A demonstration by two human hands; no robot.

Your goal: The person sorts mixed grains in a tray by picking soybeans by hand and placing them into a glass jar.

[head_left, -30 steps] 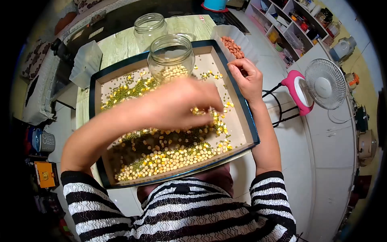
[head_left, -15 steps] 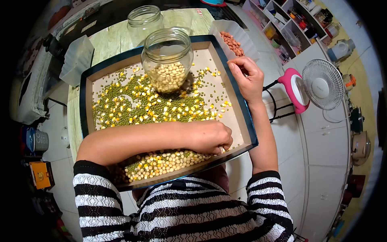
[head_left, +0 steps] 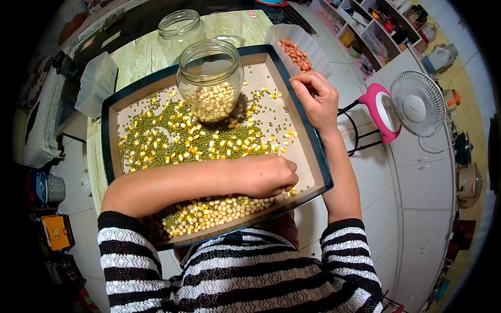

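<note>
Beans get picked, apparently, next needing finesse; left hand curls, right hand half-curls by tray (grips unclear from here).

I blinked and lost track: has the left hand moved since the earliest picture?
Yes. Judged against the tray, the left hand has moved away from the jar of beans, toward the person and the tray's near right corner.

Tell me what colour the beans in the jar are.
The beans are pale cream, shown in the head view.
</note>
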